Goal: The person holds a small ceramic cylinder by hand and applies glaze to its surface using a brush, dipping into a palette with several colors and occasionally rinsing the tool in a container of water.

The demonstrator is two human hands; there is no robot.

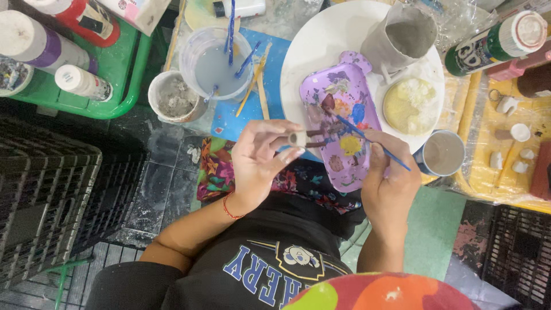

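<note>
Cluttered craft desk (270, 115), paint-smeared, seen from above; landmark for everything below is the purple palette (343, 123).

Nearest: left hand (258, 163) just left of the palette's lower end, grip clamped on a small clay piece (298, 138), fingers wrapped around it, open end toward the palette. Piece looks like a short pale-grey tube, unglazed, with a dark brown part sticking out toward the palette; finer detail too small to tell.

Right hand (390, 183) just right of the palette's lower end, grip pinched on a thin blue paintbrush (373, 143). Brush tip sits on the palette, near the brown and blue blobs.

Step, as I read it: loading colour on the brush, piece held ready. Next move would call for carrying the tip over to the piece, steady left hand, light touch on a small surface.

Beyond the palette: white round tray (310, 51) under it, yellowish dish (410, 106) to its right, grey clay cup (404, 34) further up. Blue-rimmed cup (443, 154) right of the palette. Water tub with brushes (215, 63) and grey-sludge cup (174, 97) to its upper left. Green tray of paint bottles (123, 74) far left.
</note>
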